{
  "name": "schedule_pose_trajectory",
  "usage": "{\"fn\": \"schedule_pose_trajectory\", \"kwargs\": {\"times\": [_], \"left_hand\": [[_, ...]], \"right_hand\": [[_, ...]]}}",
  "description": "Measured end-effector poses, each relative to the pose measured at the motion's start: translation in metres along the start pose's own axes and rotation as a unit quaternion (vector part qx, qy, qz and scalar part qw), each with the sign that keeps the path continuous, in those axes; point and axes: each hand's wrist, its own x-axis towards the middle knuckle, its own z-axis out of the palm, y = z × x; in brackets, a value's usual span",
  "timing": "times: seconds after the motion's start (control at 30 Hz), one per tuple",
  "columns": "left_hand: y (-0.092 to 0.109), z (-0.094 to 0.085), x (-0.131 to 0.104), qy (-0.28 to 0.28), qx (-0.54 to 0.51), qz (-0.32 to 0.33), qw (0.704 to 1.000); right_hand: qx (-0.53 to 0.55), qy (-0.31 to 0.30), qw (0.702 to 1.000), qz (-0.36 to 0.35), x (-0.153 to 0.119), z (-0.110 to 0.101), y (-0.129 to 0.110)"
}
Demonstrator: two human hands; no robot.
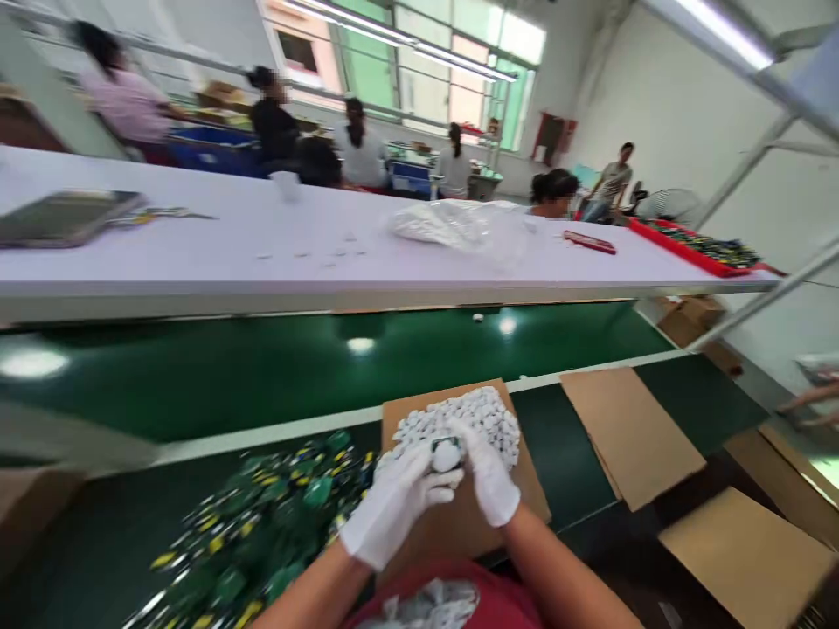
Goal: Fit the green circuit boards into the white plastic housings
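My left hand (393, 502) and my right hand (488, 479), both in white gloves, meet over a sheet of cardboard (524, 489). Between their fingertips is a small dark green part with a round white disc (447, 455) on its face. My left fingers are curled round its lower left side, and my right fingers press at its right edge. Just beyond the hands, a heap of small white pieces (488, 415) covers the far half of the cardboard. To the left lies a large pile of green parts with yellow and silvery bits (281, 498).
A white shelf (294, 253) runs across ahead, bearing a phone (65, 218), a clear plastic bag (459, 227) and a red tray of parts (695, 247). Below it is a green belt (262, 376). Cardboard sheets (629, 428) lie to the right. Several people sit beyond.
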Motion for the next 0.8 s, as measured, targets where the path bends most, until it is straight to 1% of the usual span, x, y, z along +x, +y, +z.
{"fn": "schedule_pose_trajectory", "kwargs": {"times": [0.03, 0.1, 0.13, 0.17, 0.2, 0.27, 0.33, 0.4, 0.47, 0.53, 0.57, 0.6, 0.67, 0.73, 0.8], "left_hand": [[0.003, 0.003, 0.002, -0.018, -0.034, 0.000, 0.999], [0.005, 0.005, 0.008, -0.028, -0.069, 0.020, 0.997], [0.004, 0.003, 0.009, -0.029, -0.076, 0.028, 0.996], [0.002, 0.002, 0.010, -0.028, -0.079, 0.032, 0.996], [0.001, -0.001, 0.010, -0.029, -0.082, 0.033, 0.996], [-0.003, -0.004, 0.009, -0.029, -0.087, 0.033, 0.995], [-0.005, -0.006, 0.008, -0.021, -0.094, 0.029, 0.995], [-0.005, -0.006, 0.008, -0.018, -0.089, 0.032, 0.995], [-0.004, -0.006, 0.007, -0.034, -0.058, 0.038, 0.997], [-0.003, -0.005, 0.006, -0.052, -0.009, 0.045, 0.998], [-0.002, -0.005, 0.005, -0.054, 0.013, 0.046, 0.997], [-0.001, -0.005, 0.005, -0.051, 0.029, 0.048, 0.997], [0.002, -0.006, 0.003, -0.040, 0.048, 0.050, 0.997], [0.006, -0.006, 0.001, -0.025, 0.057, 0.058, 0.996], [0.008, -0.007, 0.000, -0.014, 0.061, 0.073, 0.995]], "right_hand": [[0.008, -0.003, 1.000, 0.004, 0.001, -0.003, 0.004], [0.003, 0.005, 1.000, -0.001, 0.002, -0.010, 0.008], [-0.059, 0.017, 0.997, -0.038, 0.002, -0.013, 0.009], [-0.122, 0.014, 0.989, -0.083, 0.001, -0.015, 0.009], [-0.184, 0.010, 0.974, -0.134, 0.001, -0.017, 0.008], [-0.281, -0.007, 0.932, -0.229, 0.002, -0.017, 0.007], [-0.328, -0.015, 0.900, -0.287, 0.004, -0.013, 0.006], [-0.337, -0.011, 0.886, -0.318, 0.005, -0.008, 0.007], [-0.329, -0.007, 0.880, -0.342, 0.006, -0.005, 0.009], [-0.325, -0.020, 0.879, -0.347, 0.005, -0.004, 0.012], [-0.325, -0.035, 0.884, -0.333, 0.004, -0.005, 0.013], [-0.319, -0.055, 0.894, -0.311, 0.003, -0.006, 0.014], [-0.271, -0.081, 0.924, -0.258, 0.002, -0.009, 0.015], [-0.212, -0.068, 0.949, -0.225, 0.002, -0.012, 0.017], [-0.200, -0.042, 0.951, -0.231, 0.002, -0.011, 0.018]]}}
